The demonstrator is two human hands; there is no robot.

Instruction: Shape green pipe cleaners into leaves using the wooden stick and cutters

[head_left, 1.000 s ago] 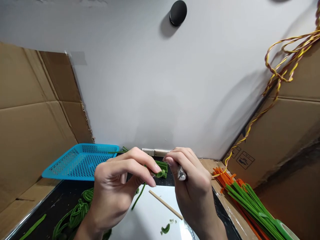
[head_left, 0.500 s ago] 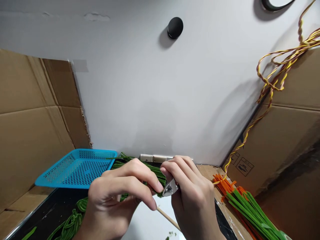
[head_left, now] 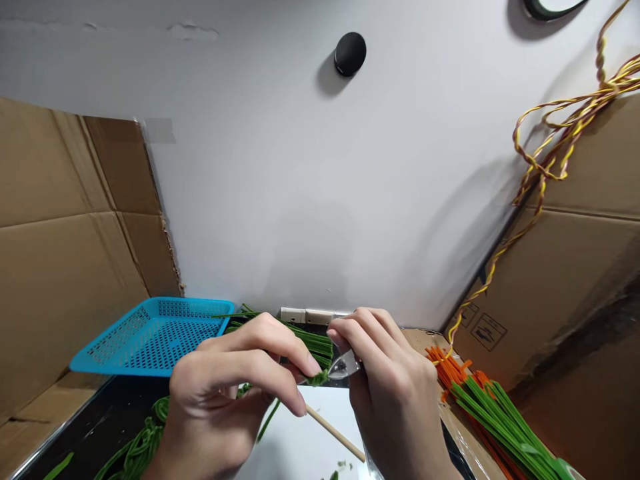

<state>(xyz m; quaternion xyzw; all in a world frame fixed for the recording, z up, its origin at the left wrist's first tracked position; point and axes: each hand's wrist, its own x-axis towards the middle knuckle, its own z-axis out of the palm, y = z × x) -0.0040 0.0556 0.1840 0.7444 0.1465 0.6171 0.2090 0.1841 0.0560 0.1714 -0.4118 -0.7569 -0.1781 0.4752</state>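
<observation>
While a green strip [head_left: 319, 378] is pinched by the left hand [head_left: 225, 393], a small metal tool [head_left: 344, 365] (blade-like) is gripped by the right hand [head_left: 395, 393].

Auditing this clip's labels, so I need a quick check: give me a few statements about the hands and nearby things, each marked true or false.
The left hand pinches a green strip. True.
The right hand is empty. False: it grips a small metal tool.
The blue tray lies left of both hands. True.
The wooden stick stands upright in the tray. False: it lies flat on the white surface under the hands.
</observation>
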